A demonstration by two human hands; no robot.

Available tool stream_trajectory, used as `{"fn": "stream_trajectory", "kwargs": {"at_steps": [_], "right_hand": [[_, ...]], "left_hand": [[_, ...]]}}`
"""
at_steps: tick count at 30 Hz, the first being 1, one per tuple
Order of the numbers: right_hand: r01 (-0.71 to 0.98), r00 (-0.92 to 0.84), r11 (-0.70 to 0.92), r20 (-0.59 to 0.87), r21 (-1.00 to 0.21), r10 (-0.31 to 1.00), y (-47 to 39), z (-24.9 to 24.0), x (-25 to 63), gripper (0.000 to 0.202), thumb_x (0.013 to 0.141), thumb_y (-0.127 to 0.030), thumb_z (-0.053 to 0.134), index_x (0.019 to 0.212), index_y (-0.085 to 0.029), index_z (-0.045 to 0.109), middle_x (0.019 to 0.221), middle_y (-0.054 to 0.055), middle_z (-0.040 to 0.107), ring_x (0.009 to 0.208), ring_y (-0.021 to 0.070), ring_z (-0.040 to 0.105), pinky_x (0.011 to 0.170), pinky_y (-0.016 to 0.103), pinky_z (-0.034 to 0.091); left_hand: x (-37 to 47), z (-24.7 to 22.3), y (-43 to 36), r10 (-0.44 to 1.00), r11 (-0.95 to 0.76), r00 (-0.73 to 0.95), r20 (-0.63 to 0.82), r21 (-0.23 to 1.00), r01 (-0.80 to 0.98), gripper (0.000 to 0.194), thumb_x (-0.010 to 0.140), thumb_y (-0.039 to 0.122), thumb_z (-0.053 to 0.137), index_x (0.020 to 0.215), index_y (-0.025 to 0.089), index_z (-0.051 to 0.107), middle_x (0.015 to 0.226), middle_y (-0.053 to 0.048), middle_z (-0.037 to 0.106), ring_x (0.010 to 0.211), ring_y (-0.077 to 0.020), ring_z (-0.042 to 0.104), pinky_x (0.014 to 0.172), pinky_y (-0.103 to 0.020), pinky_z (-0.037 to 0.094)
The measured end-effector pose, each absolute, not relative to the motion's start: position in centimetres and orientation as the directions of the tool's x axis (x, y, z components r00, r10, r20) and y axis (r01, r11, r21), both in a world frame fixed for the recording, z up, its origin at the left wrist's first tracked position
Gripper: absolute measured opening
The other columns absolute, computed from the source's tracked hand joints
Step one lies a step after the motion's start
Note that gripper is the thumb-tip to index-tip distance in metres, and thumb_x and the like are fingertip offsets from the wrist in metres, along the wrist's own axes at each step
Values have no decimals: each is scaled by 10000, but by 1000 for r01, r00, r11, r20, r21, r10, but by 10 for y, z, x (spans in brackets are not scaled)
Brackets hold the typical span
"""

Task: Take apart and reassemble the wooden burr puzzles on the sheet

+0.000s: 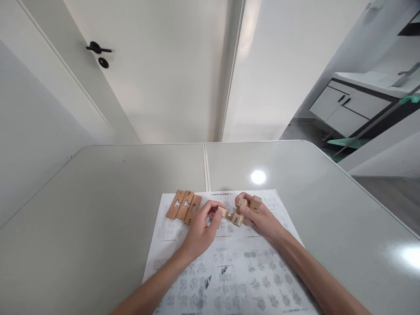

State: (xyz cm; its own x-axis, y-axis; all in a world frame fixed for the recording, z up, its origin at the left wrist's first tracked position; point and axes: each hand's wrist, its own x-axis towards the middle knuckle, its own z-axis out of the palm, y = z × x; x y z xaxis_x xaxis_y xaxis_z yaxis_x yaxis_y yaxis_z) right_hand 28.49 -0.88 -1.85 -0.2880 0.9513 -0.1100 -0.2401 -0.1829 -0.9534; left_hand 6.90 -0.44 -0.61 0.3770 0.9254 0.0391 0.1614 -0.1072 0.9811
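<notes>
Over a printed paper sheet (226, 249), my left hand (203, 227) pinches one end of a light wooden piece (222, 212) between thumb and fingers. Close by on the right, my right hand (259, 218) grips several light wooden blocks (242, 203). A block marked 3 (237, 219) sits between the two hands, beside the right fingers. Another numbered block (255, 202) sticks up at the right hand. Three flat brown wooden pieces (185, 204) with cut-out slots lie side by side on the sheet, left of my left hand.
The grey table (98, 218) has a seam (206, 166) running to its far edge. Beyond stands a white door (157, 65) with a black handle (98, 48). A sink cabinet (354, 105) is at the far right.
</notes>
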Motion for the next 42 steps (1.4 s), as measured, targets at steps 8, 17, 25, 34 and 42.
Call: {"fn": "stream_trajectory", "kwargs": {"at_steps": [8, 17, 25, 34, 42], "right_hand": [[-59, -302, -157, -132, -986, 944, -11, -11, 286, 436, 999, -639, 623, 1146, -230, 650, 638, -76, 310, 579, 130, 244, 569, 290, 199], [-79, -358, -165, -127, -983, 925, -8, -16, 287, 483, 907, -668, 727, 913, -198, 616, 659, -58, 420, 546, 97, 253, 521, 263, 189], [-67, -408, -182, -140, -981, 902, -9, -10, 289, 449, 957, -644, 681, 1037, -203, 660, 682, -54, 433, 556, 101, 259, 526, 272, 201], [-77, -441, -180, -128, -981, 888, -8, -6, 291, 439, 973, -637, 662, 954, -200, 633, 641, -67, 427, 513, 90, 232, 509, 286, 163], [17, -377, -159, -154, -987, 914, -11, -8, 288, 427, 993, -627, 639, 878, -223, 565, 635, -68, 410, 537, 109, 262, 529, 293, 187]], "left_hand": [[71, -2, -5, 917, -124, 396, 38, 973, 196, 306, 1074, 461, 483, 1075, 212, 660, 792, -16, 619, 727, -185, 549, 696, -304, 441], [70, -3, -4, 916, -129, 398, 50, 976, 177, 311, 1071, 465, 499, 1057, 212, 680, 835, -28, 663, 731, -182, 585, 704, -297, 467], [70, -4, -4, 909, -128, 413, 52, 979, 157, 360, 1084, 492, 472, 1139, 214, 696, 817, -30, 657, 726, -187, 598, 688, -301, 479], [70, -7, -5, 920, -99, 391, 31, 983, 155, 304, 1081, 483, 489, 1149, 235, 651, 885, -26, 666, 775, -187, 608, 720, -295, 506], [70, -3, -4, 910, -143, 409, 63, 975, 168, 282, 1072, 439, 535, 1167, 215, 679, 923, -41, 696, 833, -198, 645, 774, -313, 520]]}}
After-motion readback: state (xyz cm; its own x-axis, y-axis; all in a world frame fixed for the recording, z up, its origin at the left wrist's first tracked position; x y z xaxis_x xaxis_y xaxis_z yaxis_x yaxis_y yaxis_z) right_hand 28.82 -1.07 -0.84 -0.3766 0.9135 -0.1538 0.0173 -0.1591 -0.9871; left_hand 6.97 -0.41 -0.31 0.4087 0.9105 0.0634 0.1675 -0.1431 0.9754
